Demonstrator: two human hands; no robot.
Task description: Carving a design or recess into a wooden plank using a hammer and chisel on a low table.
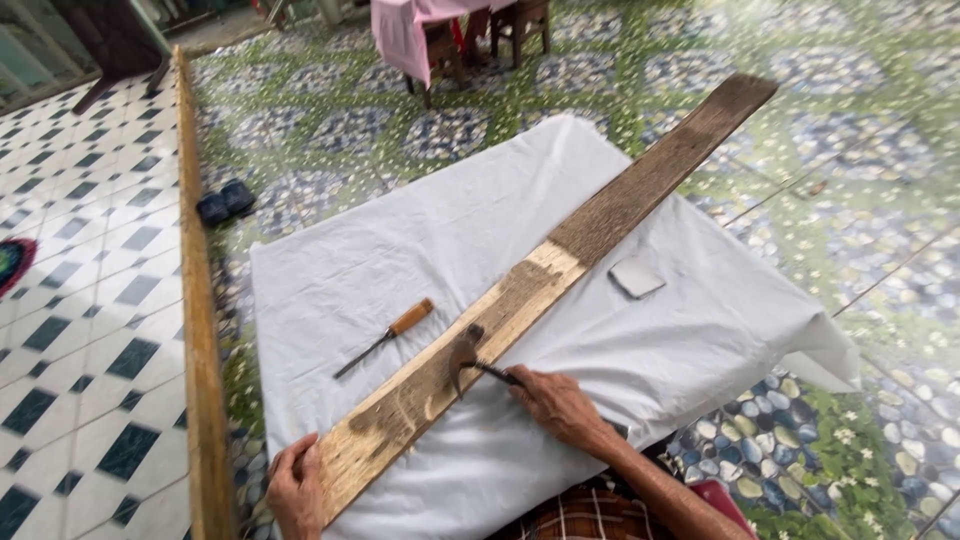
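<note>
plank (560,255) overhanging table, hammer (465,352) gripped

The left hand (295,487) lies near, fingers curled in a grip. The right hand (556,403) is fisted, forearm angled back right.

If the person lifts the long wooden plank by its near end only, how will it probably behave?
The plank looks stiff, so it would likely lift as one piece. Its far end overhangs the table, so it may feel heavy and pivot. The left hand grips rough, worn wood, which seems unlikely to slip.
</note>
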